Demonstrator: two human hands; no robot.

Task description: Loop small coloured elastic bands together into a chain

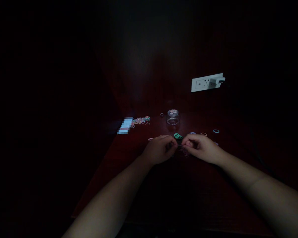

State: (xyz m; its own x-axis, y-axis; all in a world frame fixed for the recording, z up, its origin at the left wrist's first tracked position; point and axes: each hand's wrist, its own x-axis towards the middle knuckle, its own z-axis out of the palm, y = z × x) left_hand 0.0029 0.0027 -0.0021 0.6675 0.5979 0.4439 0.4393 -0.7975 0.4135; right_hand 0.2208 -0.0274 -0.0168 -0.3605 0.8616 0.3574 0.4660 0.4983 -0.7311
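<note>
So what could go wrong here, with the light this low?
Both hands, left and right, pinch a thin band between them; it might snap or spring away if pulled hard. The green bands lie just beyond the fingers, so a wrist could brush and scatter them. And in this gloom, a lone small ring beside the clear jar could easily be overlooked.

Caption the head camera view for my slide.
Left hand and right hand pinch a thin band between them, before a lidded clear jar on a dark red table.
</note>
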